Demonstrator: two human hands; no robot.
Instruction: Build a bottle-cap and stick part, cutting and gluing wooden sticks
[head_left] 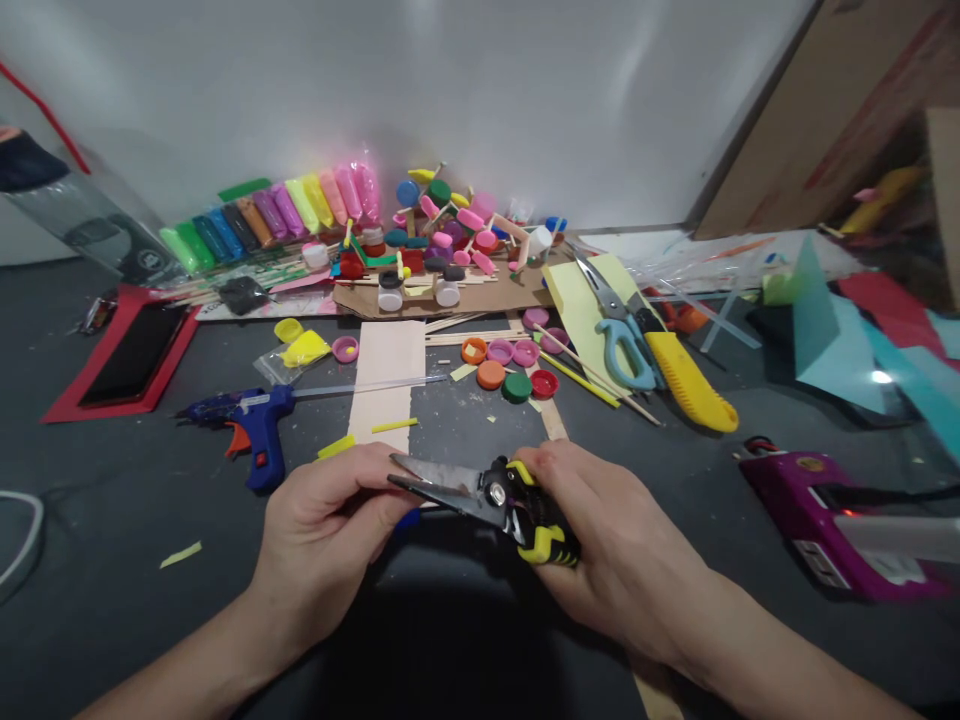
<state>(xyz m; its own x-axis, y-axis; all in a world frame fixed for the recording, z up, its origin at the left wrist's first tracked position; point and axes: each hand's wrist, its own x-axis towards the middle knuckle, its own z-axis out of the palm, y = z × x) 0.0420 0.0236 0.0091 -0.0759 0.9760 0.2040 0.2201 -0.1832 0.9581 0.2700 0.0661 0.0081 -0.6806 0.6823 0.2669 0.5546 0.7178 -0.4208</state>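
Note:
My right hand [607, 540] is wrapped round the black-and-yellow handles of a pair of shears [480, 497]. Their blades point left and stand slightly apart. At the blade tips, my left hand [330, 535] is closed, thumb and forefinger pinched together. Whatever it holds is mostly hidden; a bit of blue shows just below the fingers. Behind the left hand, a pale wooden strip [386, 360] lies on the table with a short yellow straw piece [394, 425] on it. Bottle caps, among them a green cap [517, 387] and an orange cap [491, 375], lie beyond the shears.
A blue glue gun [262, 430] lies at left, near a phone [135, 355] on red paper. Light-blue scissors [628, 350] and a yellow utility knife [690, 380] lie right of the caps. A purple power box [817, 510] sits at far right. Coloured clay packs [277, 215] line the back.

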